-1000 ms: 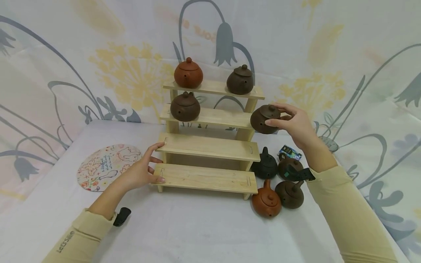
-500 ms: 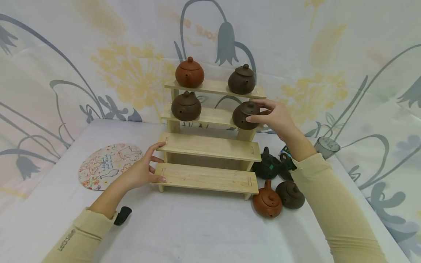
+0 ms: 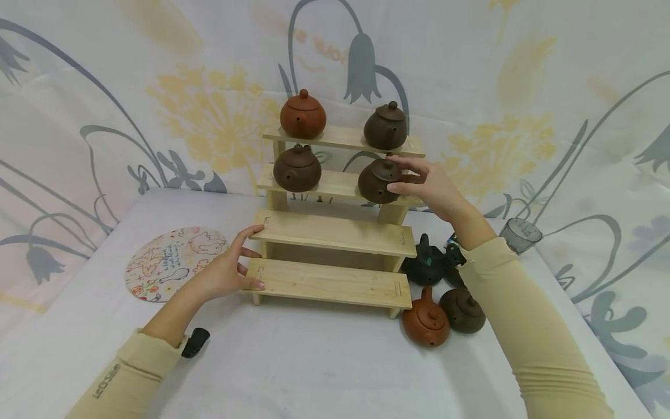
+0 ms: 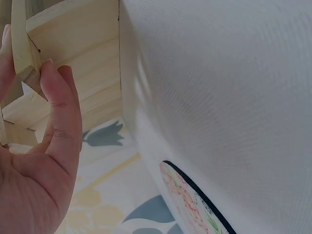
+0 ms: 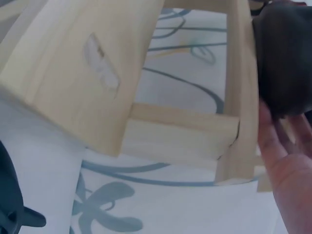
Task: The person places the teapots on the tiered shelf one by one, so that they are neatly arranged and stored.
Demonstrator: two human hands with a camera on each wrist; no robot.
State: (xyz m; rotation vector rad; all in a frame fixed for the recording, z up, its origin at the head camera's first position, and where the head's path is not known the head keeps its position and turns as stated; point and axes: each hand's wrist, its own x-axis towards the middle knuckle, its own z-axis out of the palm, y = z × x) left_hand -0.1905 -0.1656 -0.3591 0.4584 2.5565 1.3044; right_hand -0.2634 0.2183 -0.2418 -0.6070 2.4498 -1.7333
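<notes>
A four-tier wooden display stand [image 3: 335, 231] stands against the cloth backdrop. My left hand [image 3: 224, 278] grips its left end, thumb on the lowest board and fingers at the board above; the left wrist view shows the fingers [image 4: 61, 105] curled at a board's edge. My right hand [image 3: 438, 187] holds a dark brown teapot [image 3: 373, 183] by its lid and side, at the right end of the second board from the top. In the right wrist view that teapot [image 5: 287, 58] sits right against the board. Another brown teapot [image 3: 296, 171] is at the same board's left end.
On the top board stand a reddish-brown teapot [image 3: 303, 118] and a dark one [image 3: 385, 129]. Right of the stand, on the white cloth, are a black teapot [image 3: 423, 265], an orange-brown teapot [image 3: 426, 325] and a brown teapot [image 3: 463, 311]. A round patterned mat [image 3: 170, 265] lies left.
My right hand has carried the dark brown teapot leftward from beside the stand onto the right end of the second board. My left hand stays at the stand's left end.
</notes>
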